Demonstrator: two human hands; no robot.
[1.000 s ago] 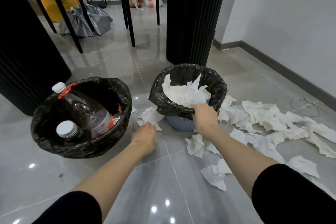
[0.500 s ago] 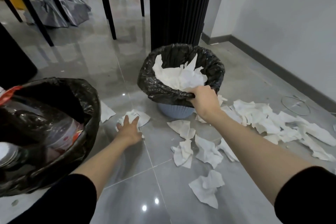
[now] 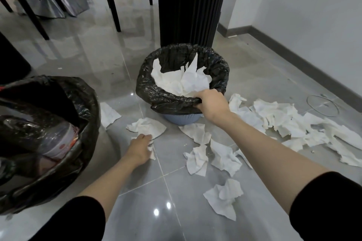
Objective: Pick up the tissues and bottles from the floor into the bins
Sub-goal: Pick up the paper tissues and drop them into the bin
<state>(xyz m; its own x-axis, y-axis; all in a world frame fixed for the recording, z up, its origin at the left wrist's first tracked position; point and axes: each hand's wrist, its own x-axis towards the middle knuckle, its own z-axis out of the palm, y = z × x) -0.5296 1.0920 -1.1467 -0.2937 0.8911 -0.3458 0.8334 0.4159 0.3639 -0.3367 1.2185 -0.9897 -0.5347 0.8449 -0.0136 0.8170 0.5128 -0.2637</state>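
Crumpled tissue (image 3: 147, 126) lies flat on floor (image 3: 137, 191), between two bins, just in front of tissue bin (image 3: 168, 101); long axis runs side to side. Left hand (image 3: 140, 147) on its near edge, fingers curled, pinching paper. Right hand (image 3: 211, 103) grips tissue bin's black liner at near rim. Bottle bin (image 3: 86, 103) at left holds bottle (image 3: 58, 143). More tissues (image 3: 284, 121) strewn toward floor's right edge.

The left hand (image 3: 140, 147) has drawn back on the tissue (image 3: 147, 127): its fingers (image 3: 146, 136), spread flat over the sheet half a second ago, now curl at its near edge, bunching paper beneath them.
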